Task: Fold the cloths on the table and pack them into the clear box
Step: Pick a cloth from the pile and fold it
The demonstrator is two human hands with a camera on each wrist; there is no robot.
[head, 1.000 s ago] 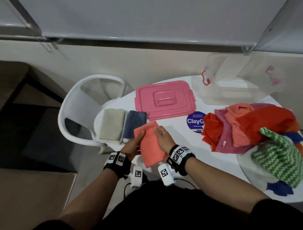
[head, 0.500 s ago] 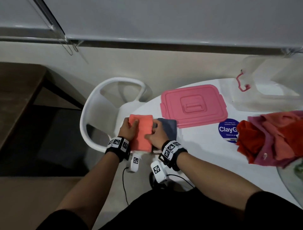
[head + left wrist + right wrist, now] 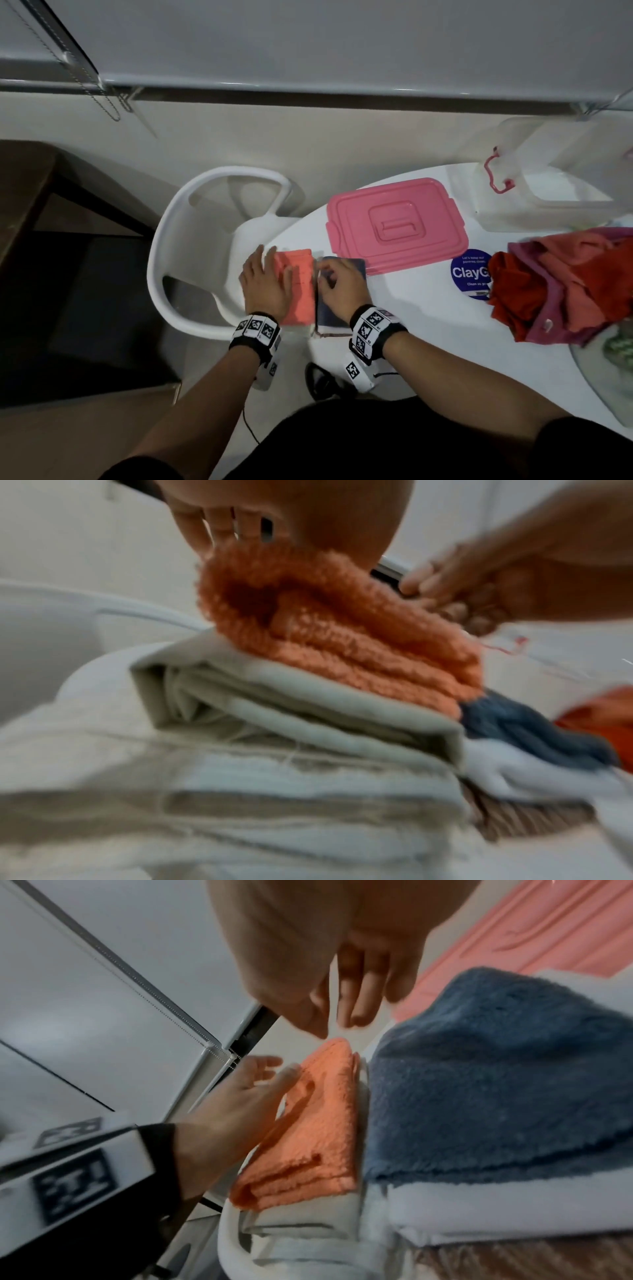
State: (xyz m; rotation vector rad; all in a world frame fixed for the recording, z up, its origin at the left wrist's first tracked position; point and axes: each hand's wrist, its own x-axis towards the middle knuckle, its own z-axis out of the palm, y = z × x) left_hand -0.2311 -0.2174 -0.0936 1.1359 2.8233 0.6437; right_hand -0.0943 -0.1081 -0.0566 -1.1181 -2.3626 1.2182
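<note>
Coral terry, folded small, is sitting under the left hand at the centre of the head view: this coral cloth is lying on top of a beige folded cloth, and the hand is resting flat on its left half with fingers straight and spread. The right hand is hovering just beside the cloth's right edge, over a blue-grey folded cloth; its fingers are hanging loosely bent and, in the right wrist view, are gripping nothing, their tips just short of the coral cloth's far corner.

The left wrist view is showing what the head view is hiding: the beige cloth is itself sitting on more pale folded cloths, and the blue-grey one is lying on a white layer beside that stack. The right wrist view is showing the thick pile of the blue-grey cloth filling the right of the frame, with the pink lid behind it.

Further out in the head view, the pink lid is lying flat on the white table right of centre. The clear box is standing at the upper right, well apart from both hands. A heap of unfolded red, orange and pink cloths is lying at the right edge, touching a round blue sticker. A white chair is standing left of the table.
</note>
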